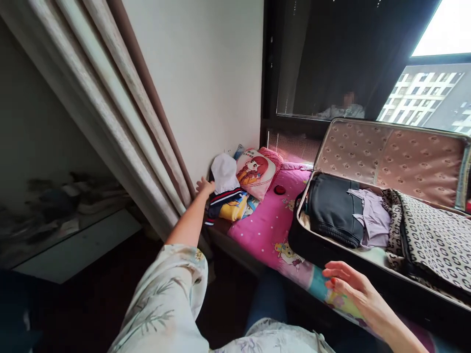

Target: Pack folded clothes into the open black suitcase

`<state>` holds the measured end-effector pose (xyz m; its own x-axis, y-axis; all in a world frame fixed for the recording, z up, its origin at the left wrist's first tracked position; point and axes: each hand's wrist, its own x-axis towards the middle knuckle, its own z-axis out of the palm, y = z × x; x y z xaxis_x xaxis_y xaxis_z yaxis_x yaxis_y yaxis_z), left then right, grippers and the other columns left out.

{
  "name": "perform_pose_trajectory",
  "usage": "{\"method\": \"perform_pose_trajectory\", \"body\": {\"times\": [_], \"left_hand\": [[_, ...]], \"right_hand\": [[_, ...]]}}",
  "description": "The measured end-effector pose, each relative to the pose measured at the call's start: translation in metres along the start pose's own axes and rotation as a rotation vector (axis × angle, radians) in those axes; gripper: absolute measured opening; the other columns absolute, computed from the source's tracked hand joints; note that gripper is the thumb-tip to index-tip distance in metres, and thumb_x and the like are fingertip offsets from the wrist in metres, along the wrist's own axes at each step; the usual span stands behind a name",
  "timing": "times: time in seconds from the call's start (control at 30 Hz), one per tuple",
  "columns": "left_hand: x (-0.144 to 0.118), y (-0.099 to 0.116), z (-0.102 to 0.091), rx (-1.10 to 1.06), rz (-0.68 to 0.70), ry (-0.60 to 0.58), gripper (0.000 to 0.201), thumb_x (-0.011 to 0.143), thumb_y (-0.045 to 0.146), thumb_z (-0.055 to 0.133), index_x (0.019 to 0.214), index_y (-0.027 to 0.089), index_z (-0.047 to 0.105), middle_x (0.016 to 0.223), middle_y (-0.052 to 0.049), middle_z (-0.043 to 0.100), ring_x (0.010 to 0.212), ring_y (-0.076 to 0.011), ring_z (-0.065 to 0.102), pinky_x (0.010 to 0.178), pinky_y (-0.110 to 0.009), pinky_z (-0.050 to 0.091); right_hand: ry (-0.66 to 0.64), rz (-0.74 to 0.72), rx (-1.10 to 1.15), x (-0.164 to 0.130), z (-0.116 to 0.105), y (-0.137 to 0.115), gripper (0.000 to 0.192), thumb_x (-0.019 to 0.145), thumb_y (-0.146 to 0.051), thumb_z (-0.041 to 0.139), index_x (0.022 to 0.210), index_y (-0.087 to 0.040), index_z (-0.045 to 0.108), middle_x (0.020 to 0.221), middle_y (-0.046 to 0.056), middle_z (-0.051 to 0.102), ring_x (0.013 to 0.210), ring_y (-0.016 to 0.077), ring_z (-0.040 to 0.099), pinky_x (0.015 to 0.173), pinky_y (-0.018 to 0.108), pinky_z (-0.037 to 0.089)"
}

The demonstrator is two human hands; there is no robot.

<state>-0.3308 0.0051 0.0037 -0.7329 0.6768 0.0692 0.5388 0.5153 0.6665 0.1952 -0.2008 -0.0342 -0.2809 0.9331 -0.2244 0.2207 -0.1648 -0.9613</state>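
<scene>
Open suitcase [371, 206] sits right of the right hand [349, 287] on a bed with a pink sheet [270, 218], packed with dark, lilac and patterned clothes. Curtain [121, 117] hangs left of the left hand [205, 186]. Window [331, 59] beyond, far side.

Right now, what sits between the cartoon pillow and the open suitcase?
Head view: pink bedsheet with a small dark red round object on it lies between the cartoon pillow and the open suitcase.
</scene>
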Motion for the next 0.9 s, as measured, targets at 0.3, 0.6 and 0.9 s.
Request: {"method": "perform_pose_trajectory", "body": {"times": [0.3,0.6,0.9], "left_hand": [[-0.069,-0.020,0.099,0.021,0.334,0.017,0.052,0.094,0.028,0.052,0.141,0.005,0.053,0.155,-0.027,0.040,0.148,-0.0391,0.036,0.120,-0.054,0.034],[-0.211,0.067,0.134,-0.584,0.680,-0.492,0.042,0.083,0.046,0.061,0.113,0.017,0.066,0.124,-0.016,0.067,0.115,-0.0321,0.068,0.098,-0.048,0.059],[-0.385,0.259,0.206,-0.753,0.474,-1.189,0.031,0.088,0.032,0.075,0.111,0.014,0.066,0.108,-0.014,0.071,0.093,-0.0199,0.071,0.080,-0.031,0.060]], "right_hand": [[0.553,-0.170,-0.145,-0.029,-0.122,-0.004,0.064,0.068,-0.072,0.077,0.107,-0.023,0.069,0.114,0.016,0.073,0.098,0.0312,0.072,0.093,0.049,0.058],[1.067,0.005,-0.829,0.009,-0.280,0.020,0.095,0.078,-0.078,0.059,0.141,-0.008,0.055,0.144,0.029,0.054,0.139,0.0430,0.046,0.116,0.057,0.034],[0.894,0.265,-0.865,0.091,-0.246,-0.004,0.125,0.074,-0.090,0.057,0.162,-0.008,0.026,0.160,0.037,0.028,0.151,0.0518,0.025,0.117,0.067,0.023]]}}
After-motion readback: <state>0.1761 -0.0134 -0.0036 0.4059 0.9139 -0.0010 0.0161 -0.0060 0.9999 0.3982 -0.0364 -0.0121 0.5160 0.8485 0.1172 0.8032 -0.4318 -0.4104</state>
